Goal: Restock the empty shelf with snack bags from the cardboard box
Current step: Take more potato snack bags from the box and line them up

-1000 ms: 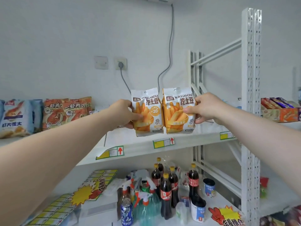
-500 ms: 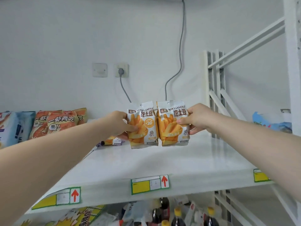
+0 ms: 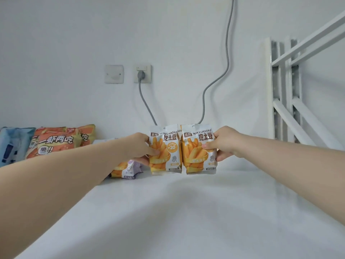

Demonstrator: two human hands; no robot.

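Observation:
Two white-and-orange fries snack bags stand upright side by side near the back of the white shelf (image 3: 186, 212). My left hand (image 3: 139, 147) pinches the left snack bag (image 3: 168, 152) by its left edge. My right hand (image 3: 224, 142) pinches the right snack bag (image 3: 196, 152) by its right edge. The two bags touch each other, and their bottoms sit at the shelf surface. The cardboard box is out of view.
A purple-and-orange snack bag (image 3: 126, 170) lies flat behind my left forearm. Orange shrimp-chip bags (image 3: 56, 142) and a blue bag (image 3: 13, 144) stand at the far left. A grey cable (image 3: 226, 58) hangs down the wall from a socket (image 3: 142, 73). The white shelf frame (image 3: 285, 94) rises at right.
Both hands carried the two bags up and deeper over the shelf, toward the back wall. The view rose; the lower shelf with bottles dropped out of sight.

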